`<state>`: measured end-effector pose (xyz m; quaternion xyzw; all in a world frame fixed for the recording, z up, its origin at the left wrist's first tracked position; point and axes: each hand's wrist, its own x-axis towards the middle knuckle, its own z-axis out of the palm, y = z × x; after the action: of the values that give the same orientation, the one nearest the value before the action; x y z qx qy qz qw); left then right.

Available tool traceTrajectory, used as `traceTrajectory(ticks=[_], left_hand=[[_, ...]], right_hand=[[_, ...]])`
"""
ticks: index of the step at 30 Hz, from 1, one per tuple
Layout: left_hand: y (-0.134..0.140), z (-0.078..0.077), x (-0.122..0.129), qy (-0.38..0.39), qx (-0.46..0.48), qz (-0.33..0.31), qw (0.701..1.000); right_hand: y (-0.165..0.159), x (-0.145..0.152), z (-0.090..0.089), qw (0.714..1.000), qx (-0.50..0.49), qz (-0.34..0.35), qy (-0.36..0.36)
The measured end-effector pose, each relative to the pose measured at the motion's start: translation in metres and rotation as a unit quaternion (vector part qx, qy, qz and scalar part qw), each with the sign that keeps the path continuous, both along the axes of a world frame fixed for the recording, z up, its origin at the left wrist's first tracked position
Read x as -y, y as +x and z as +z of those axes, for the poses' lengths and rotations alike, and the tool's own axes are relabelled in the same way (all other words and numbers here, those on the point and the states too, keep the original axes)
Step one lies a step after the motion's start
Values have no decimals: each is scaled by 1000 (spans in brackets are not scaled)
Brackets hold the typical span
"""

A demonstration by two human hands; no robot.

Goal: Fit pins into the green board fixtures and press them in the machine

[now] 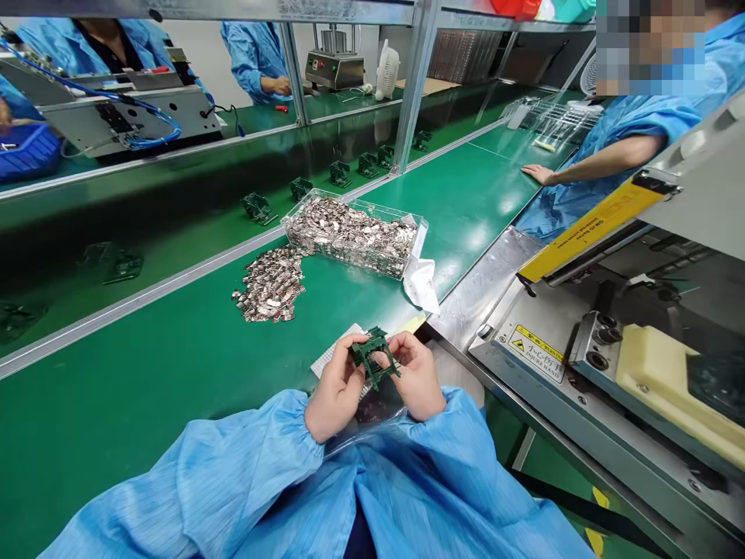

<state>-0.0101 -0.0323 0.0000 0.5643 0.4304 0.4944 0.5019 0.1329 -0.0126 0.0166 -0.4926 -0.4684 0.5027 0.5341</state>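
Observation:
Between my two hands is a dark green plastic frame (371, 353) with openings and thin legs, held just above the table's near edge. My left hand (337, 386) grips its left side between thumb and fingers. My right hand (417, 378) is closed on its right side, with fingertips at its top and legs. Under the hands lies a white gridded sheet (326, 359), partly covered. Ahead of them a pile of small silvery metal pieces (269, 286) lies on the green table. Beside it stands a clear plastic box (364, 266) full of similar pieces.
On my right is a machine with a yellow bar (582, 229) and a warning label (536, 352). A white crumpled tissue (421, 284) lies by the box. Several green frames (258, 208) stand on the belt beyond the metal rail. A co-worker's hand (538, 174) rests on the table.

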Motion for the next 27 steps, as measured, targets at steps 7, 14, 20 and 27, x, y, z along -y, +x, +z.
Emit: traceTrajectory(ticks=[7,14,20,27], left_hand=[[1,5,0,18,-4,-51,999],[7,21,1,-16,-41,-124,991],[22,45,-4,-47,-71,-196,977],[83,81,-14,-86,-54,-394,914]], right_hand=[[7,7,-2,999,-37,11,-22],[17,25,-14,999,-23,-46,-1],[75,47,2,995,47,30,79],[139,111,40,966,173,-53,186]])
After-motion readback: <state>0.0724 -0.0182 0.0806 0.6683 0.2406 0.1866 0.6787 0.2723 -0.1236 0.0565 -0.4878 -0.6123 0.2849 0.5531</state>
